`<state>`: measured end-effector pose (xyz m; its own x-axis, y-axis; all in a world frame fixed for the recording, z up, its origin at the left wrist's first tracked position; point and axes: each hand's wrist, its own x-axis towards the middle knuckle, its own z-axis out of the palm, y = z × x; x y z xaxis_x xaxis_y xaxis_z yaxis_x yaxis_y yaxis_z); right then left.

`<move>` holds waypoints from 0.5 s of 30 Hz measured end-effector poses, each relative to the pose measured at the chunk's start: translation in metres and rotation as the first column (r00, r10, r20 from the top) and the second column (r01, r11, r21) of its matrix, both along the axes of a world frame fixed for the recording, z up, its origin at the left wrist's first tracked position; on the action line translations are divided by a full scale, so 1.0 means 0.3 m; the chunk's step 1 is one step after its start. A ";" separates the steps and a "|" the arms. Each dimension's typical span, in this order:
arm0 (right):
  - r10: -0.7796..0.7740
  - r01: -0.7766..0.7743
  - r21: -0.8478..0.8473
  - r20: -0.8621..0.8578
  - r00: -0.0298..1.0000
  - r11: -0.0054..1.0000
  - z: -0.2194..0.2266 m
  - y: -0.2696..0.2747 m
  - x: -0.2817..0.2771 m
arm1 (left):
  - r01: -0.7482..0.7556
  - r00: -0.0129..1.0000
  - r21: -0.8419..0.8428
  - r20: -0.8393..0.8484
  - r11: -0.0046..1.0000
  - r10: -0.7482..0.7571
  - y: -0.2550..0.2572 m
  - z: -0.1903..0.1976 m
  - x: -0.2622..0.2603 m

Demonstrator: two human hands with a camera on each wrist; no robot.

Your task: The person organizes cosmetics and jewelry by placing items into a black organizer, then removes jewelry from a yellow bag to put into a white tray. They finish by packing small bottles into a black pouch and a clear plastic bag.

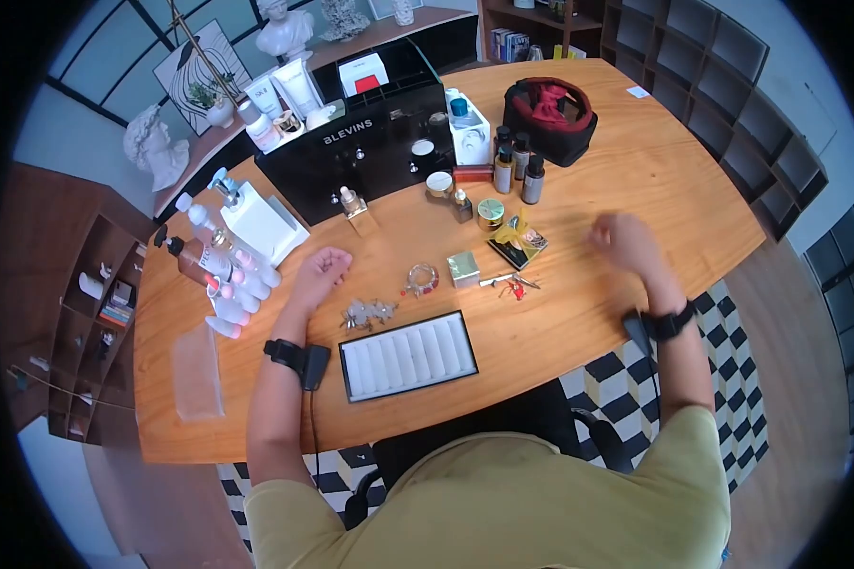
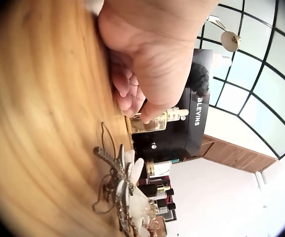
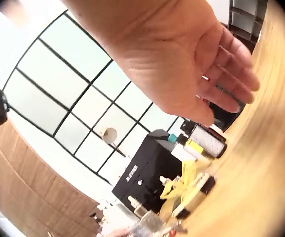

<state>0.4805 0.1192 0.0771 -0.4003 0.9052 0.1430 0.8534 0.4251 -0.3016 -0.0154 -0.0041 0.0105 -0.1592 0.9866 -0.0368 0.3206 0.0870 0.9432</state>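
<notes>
My left hand (image 1: 324,273) rests on the tabletop with its fingers loosely curled and nothing in them. Near it lies a silver ornament with pale petal-like parts (image 1: 368,313), also large in the left wrist view. A ring-shaped bracelet with red beads (image 1: 422,279) and a small pale green box (image 1: 463,269) sit to its right. My right hand (image 1: 624,242), blurred in the head view, is over the right side of the table; its fingers look relaxed and empty in the right wrist view. Left of it is a black box with a yellow bow (image 1: 519,240).
A white slotted tray with a black rim (image 1: 408,357) lies near the front edge. Behind stands a black BLEVINS case (image 1: 304,171). Pump bottles (image 1: 182,256) crowd the left, small dark-capped bottles (image 1: 533,180) and a black-and-red bag (image 1: 577,142) the back right. Red trinkets (image 1: 515,290) lie mid-table.
</notes>
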 end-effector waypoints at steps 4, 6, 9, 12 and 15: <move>-0.240 0.063 -0.255 -0.757 0.607 0.965 -0.014 0.306 -0.069 | -0.004 1.000 -0.023 0.005 1.000 0.004 -0.005 0.013 0.008; -0.358 0.154 -0.324 -0.854 0.377 0.934 -0.055 0.419 -0.089 | -0.004 1.000 -0.027 0.015 1.000 0.005 -0.005 0.018 0.011; -0.502 0.261 -0.451 -0.846 0.180 0.854 -0.207 0.508 -0.103 | -0.010 1.000 -0.031 0.004 0.999 0.010 -0.005 0.016 0.012; -0.453 0.536 -0.166 -0.762 0.463 0.828 -0.277 0.537 -0.146 | -0.024 0.999 -0.046 -0.041 0.999 0.023 -0.002 0.017 0.018; -0.403 0.467 -0.078 -0.642 0.652 0.881 -0.278 0.488 -0.141 | -0.047 0.996 -0.131 -0.077 0.990 0.037 -0.001 0.053 0.031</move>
